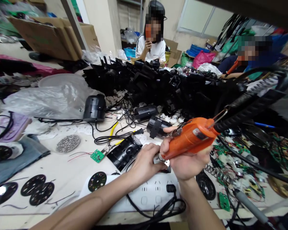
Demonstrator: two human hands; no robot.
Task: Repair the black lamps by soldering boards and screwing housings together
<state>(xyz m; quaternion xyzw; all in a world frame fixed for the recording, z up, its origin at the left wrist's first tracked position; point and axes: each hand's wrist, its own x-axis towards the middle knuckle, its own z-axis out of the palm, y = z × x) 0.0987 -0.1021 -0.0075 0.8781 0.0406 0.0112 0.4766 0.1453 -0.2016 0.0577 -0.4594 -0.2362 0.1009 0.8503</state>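
Note:
My right hand (186, 161) is wrapped round an orange electric screwdriver (192, 135) whose black cable runs up to the right. The tool's tip points down-left into my left hand (145, 163), which is closed on a small metal part at the tip; I cannot make that part out. Both hands hover over a white power strip (146, 195) at the table's near edge. A black plastic housing (124, 151) lies just left of my left hand, with a small green circuit board (97, 156) beside it.
A long heap of black plastic housings (158, 83) fills the middle of the table. Two other people sit behind it. Black round discs (37, 188), a dish of screws (68, 143), plastic bags and loose wires lie at left; circuit boards and springs (230, 166) at right.

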